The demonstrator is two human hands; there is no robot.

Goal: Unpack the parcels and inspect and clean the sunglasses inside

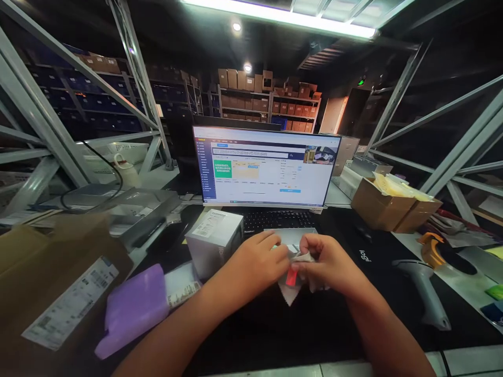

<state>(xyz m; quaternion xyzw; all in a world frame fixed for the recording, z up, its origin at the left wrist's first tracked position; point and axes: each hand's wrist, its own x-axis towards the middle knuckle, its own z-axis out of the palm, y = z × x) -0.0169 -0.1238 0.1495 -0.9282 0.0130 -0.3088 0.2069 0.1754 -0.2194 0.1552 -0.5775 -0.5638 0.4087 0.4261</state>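
Observation:
Both hands meet over the black desk mat in front of the keyboard (pixel 283 219). Between them is a crumpled grey piece with zigzag edges, like a small cloth or pouch (pixel 290 296), bearing a bright red patch. My right hand (pixel 324 262) pinches its upper part between thumb and curled fingers. My left hand (pixel 265 259) is closed at its left side, with the fingertips partly hidden. Just behind the hands lies a light grey flat box or tray (pixel 308 231), mostly covered by them. A white-grey carton with a label (pixel 214 235) stands beside my left hand.
A lit monitor (pixel 267 173) stands behind the keyboard. At left are a labelled cardboard box (pixel 66 293) and a purple pouch (pixel 137 303). To the right lie a barcode scanner (pixel 426 293), a mouse (pixel 362 230), a tape dispenser (pixel 436 251) and a filled cardboard box (pixel 381 204).

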